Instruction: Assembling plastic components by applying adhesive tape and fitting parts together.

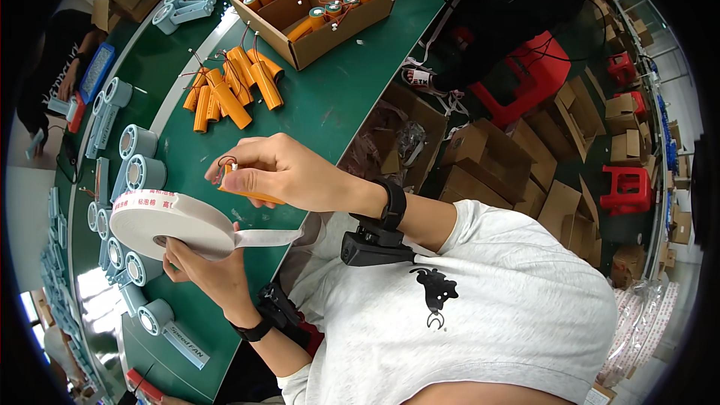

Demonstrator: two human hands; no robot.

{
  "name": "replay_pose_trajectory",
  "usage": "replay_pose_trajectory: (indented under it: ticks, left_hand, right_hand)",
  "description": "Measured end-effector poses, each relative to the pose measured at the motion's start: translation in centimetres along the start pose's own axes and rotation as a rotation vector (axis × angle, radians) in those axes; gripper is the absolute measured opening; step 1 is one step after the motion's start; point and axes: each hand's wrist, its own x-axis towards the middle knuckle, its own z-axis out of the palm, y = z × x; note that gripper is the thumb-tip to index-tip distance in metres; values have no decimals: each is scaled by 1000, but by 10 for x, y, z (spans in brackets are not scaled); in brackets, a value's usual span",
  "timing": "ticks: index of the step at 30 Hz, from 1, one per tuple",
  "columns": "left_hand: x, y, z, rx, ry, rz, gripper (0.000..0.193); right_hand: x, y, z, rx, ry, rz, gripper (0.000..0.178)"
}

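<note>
My right hand (277,172) is closed round an orange cylindrical battery pack (262,197) with thin red and black wires, partly hidden by the fingers. Below it, my left hand (206,270) grips a wide roll of white tape (176,226), with fingers at its core. From the roll, a loose strip of tape (266,238) sticks out to the right, beneath my right wrist. Several more orange battery packs (225,97) lie in a pile on the green table (330,97), beyond my right hand. A cardboard box (322,43) of wired packs stands farther back.
Light blue handheld fans (142,172) line the table's left side, close to the roll. A co-worker's hand (67,86) is near a blue tray (97,73) at far left. Right of the table are open cardboard boxes (480,157) and red stools (626,189).
</note>
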Motion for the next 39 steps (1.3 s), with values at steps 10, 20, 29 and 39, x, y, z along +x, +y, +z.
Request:
replay_pose_trajectory:
  ticks: [10, 20, 29, 39]
  left_hand:
    - [-4, -10, -2, 6, -13, -15, 89]
    - [-12, -12, -1, 68, -48, -28, 89]
    - [-6, -5, 2, 12, -33, -39, 88]
    - [5, 33, -7, 138, -100, -318, 83]
  right_hand:
    - [16, 2, 12, 202, -40, -301, 22]
    - [14, 11, 3, 291, 26, 59, 22]
    - [17, 13, 23, -304, 213, -278, 23]
    - [37, 28, 21, -112, 331, -182, 15]
